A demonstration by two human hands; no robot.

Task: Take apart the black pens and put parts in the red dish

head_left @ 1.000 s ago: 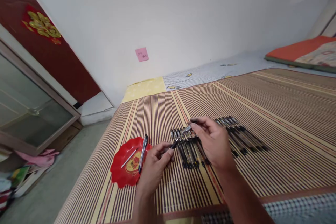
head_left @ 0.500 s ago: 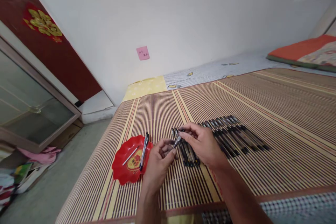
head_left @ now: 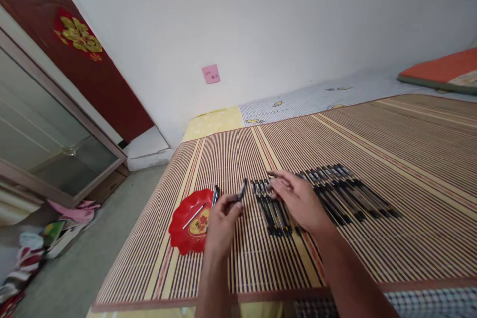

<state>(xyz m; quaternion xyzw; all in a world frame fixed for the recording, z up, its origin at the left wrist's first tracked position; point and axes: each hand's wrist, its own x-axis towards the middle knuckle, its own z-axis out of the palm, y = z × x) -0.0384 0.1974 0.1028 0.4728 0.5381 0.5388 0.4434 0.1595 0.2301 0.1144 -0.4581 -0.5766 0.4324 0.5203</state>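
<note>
My left hand pinches a short grey-and-black pen part, which points up and away from the fingers. My right hand is a little to the right, fingers apart, with its fingertips close over the top ends of a small group of pens. I see nothing held in it. Dark smudges mark the fingertips of both hands. A red scalloped plate lies left of my left hand. On it are a thin white stick and a black-ended pen, partly hidden by that hand.
A longer row of black pens lies right of my right hand on the striped bamboo mat. A pink note is on the wall behind. An orange cushion rests at the far right. Cloths lie on the floor at left.
My right hand has let go of the pen part and moved right, to the pens. My left hand keeps the part, now turned upward. The view has shifted slightly left.
</note>
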